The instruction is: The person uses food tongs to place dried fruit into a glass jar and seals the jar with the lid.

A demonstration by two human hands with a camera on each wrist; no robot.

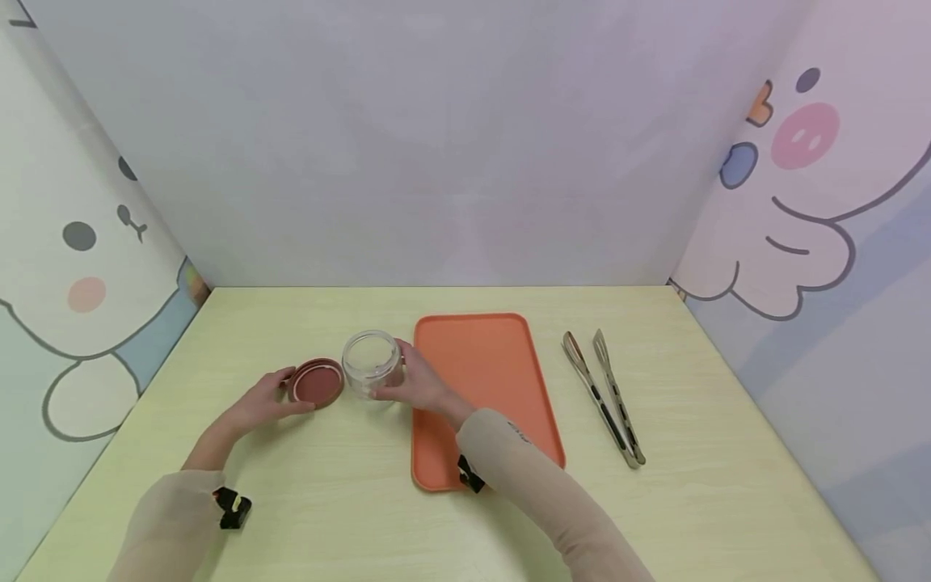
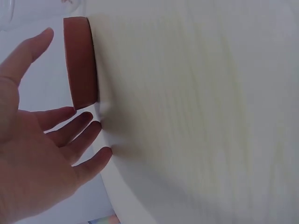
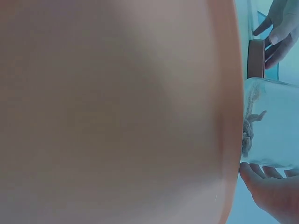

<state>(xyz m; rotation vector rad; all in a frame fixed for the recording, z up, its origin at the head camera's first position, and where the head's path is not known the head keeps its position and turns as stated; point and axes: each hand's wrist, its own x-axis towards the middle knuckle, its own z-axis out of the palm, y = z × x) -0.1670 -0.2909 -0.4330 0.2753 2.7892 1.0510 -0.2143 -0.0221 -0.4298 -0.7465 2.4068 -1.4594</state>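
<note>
A round reddish-brown lid (image 1: 318,384) lies on the table, its rimmed inside facing up. My left hand (image 1: 263,402) is beside it, thumb and fingers spread; in the left wrist view the index fingertip meets the lid's edge (image 2: 80,63) and the thumb stands apart. Just right of the lid is an uncovered clear glass jar (image 1: 372,364), standing upright. My right hand (image 1: 418,380) holds the jar's right side, thumb in front and fingers behind. Through the glass in the right wrist view, small twisted greyish pieces (image 3: 248,133) show at the bottom; their kind is unclear.
An orange rectangular tray (image 1: 476,356) lies right of the jar, under my right forearm. Farther right, metal tongs (image 1: 607,404) rest on the table with their arms spread. Cartoon-printed cloth walls (image 1: 436,162) border the pale wooden table (image 1: 327,501).
</note>
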